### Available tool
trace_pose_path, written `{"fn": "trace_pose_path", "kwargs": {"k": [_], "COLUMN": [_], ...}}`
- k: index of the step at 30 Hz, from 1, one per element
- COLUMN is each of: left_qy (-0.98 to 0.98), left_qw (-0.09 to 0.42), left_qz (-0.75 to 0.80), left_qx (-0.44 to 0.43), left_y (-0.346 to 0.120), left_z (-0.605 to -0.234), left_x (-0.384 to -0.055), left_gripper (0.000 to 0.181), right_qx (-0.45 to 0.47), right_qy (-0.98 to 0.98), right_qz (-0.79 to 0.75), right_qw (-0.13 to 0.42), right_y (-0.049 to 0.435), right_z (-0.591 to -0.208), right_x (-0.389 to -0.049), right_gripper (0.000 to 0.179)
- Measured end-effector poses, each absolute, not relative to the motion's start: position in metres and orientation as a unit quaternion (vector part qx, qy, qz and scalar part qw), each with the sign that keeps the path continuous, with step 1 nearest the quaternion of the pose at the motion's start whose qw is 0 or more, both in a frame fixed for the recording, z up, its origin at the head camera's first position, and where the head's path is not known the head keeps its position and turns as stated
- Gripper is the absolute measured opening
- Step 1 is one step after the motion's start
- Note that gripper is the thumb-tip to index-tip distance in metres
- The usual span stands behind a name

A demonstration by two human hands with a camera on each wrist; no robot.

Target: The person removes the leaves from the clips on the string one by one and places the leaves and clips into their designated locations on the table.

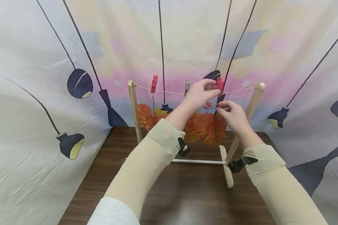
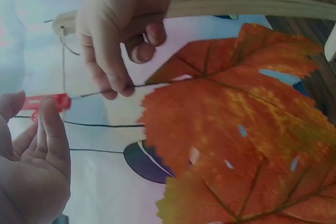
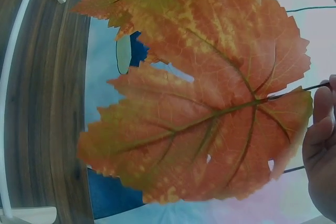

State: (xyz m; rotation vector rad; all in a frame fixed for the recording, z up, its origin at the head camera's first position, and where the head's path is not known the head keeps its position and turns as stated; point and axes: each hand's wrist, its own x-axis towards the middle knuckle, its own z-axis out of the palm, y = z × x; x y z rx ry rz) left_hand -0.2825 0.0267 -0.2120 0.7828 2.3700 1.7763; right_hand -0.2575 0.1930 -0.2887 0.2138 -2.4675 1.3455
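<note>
On a thin tan string [image 1: 173,92], the left hand [image 1: 198,95] pinches a red plastic clothespin [image 1: 220,84]; beneath, the right hand [image 1: 235,117] pinches the thin dark stem [image 2: 149,84] of a jagged orange artificial leaf [image 3: 199,124], probably best held straight for a square bite.

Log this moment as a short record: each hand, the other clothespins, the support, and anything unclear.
Left hand: pinches a red clothespin at the string
Right hand: pinches the stem of an orange leaf
Other clothespins on string: second red clothespin, gray clothespin
Support: wooden frame on a dark brown table
Unclear: whether the pinched clothespin grips the stem
</note>
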Motion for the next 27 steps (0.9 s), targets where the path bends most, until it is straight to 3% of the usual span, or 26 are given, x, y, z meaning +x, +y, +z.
{"fn": "trace_pose_path", "kwargs": {"k": [27], "left_qy": [0.798], "left_qw": [0.012], "left_qz": [0.549], "left_qx": [0.248], "left_y": [0.042], "left_z": [-0.198], "left_x": [-0.286], "left_gripper": [0.032], "right_qx": [0.087], "right_qy": [-0.862], "right_qz": [0.476], "right_qw": [0.153], "right_y": [0.197], "right_z": [-0.289], "right_x": [-0.256], "right_gripper": [0.03]}}
